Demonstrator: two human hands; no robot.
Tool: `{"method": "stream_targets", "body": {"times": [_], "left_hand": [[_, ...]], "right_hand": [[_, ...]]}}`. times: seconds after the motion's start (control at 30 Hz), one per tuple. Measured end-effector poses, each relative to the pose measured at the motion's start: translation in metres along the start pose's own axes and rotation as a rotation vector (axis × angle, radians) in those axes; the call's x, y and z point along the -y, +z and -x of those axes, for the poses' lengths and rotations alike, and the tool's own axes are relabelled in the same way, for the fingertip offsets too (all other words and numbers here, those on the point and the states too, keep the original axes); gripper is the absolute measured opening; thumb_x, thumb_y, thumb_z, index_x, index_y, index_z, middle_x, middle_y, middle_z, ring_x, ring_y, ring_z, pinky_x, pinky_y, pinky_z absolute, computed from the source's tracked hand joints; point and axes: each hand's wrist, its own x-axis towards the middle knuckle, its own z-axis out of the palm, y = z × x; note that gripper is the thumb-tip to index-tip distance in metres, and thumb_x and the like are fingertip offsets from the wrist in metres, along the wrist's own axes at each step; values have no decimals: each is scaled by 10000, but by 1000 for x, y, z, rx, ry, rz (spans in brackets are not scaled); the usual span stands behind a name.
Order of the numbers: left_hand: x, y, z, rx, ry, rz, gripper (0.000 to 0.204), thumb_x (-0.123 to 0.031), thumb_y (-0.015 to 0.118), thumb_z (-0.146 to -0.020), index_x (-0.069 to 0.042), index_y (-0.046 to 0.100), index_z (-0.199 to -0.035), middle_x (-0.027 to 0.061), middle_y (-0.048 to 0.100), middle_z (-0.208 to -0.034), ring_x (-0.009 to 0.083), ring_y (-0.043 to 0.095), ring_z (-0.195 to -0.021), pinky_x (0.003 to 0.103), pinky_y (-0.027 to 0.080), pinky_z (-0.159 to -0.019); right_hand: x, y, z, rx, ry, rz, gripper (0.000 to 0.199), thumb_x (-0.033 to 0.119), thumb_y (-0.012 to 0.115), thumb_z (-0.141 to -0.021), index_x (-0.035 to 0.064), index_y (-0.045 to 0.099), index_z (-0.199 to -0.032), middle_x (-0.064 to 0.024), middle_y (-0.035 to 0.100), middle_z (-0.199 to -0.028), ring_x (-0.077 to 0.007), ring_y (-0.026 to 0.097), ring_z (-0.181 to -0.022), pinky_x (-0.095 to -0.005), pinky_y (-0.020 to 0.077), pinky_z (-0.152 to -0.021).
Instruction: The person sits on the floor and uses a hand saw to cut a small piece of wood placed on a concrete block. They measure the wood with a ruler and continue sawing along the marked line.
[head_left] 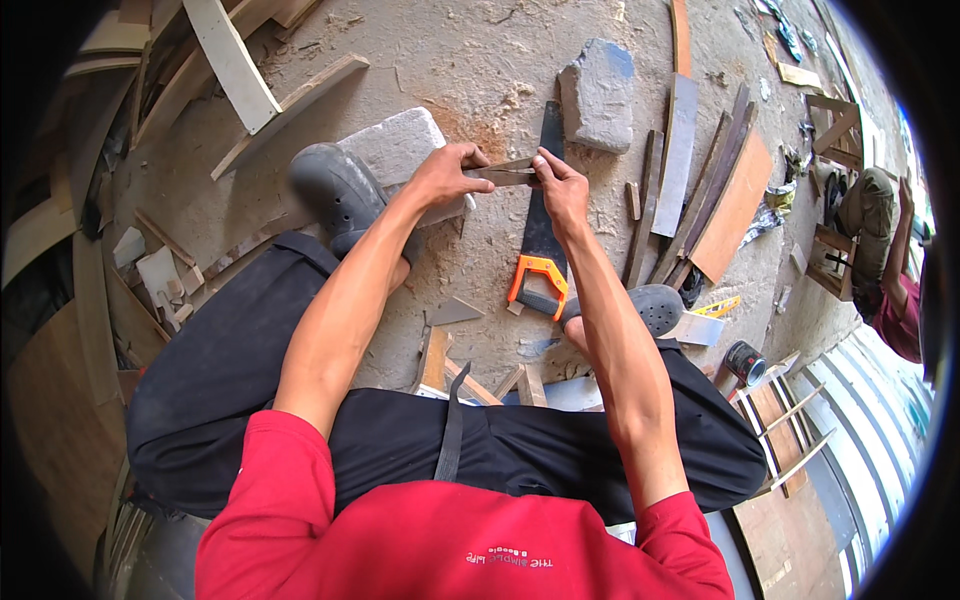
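Observation:
Between my two hands stretches a thin, flat greyish-brown strip (pixel 510 173), held low over the ground; whether it is wood or metal I cannot tell. My left hand (pixel 448 180) grips its left end with the thumb along the near side. The fingers and thumb of my right hand (pixel 563 187) pinch the right end. Below the strip, a handsaw (pixel 538 225) with a dark blade and an orange and black handle lies on the ground, its blade passing close to my right hand. A pale concrete block (pixel 392 142) sits beside my left hand.
Another concrete block (pixel 600 97) lies beyond the saw tip. Wooden planks (pixel 677 160) lie to the right, and more boards (pixel 232 65) at the far left. Wood offcuts (pixel 435 358) lie between my legs. A can (pixel 744 362) stands at right; another person (pixel 895 270) is at the right edge.

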Motion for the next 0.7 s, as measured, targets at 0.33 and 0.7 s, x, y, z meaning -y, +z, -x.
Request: {"method": "stream_targets", "body": {"times": [0.33, 0.7], "left_hand": [[-5, 0, 0, -11, -1, -73, 353, -199, 851, -714, -18, 669, -957, 118, 721, -952, 198, 672, -922, 332, 503, -841], [-2, 4, -1, -13, 14, -181, 505, -259, 860, -684, -48, 646, -1089, 121, 710, -1018, 252, 668, -1000, 364, 505, -905]], "right_hand": [[-4, 0, -1, -30, -9, 28, 332, 215, 686, -923, 12, 687, -1185, -84, 732, -1000, -114, 654, -858, -257, 517, -791], [-2, -2, 0, -1, 2, -14, 349, 198, 683, -928, -14, 660, -1205, -91, 714, -1027, -139, 662, -873, -274, 541, -767]]}}
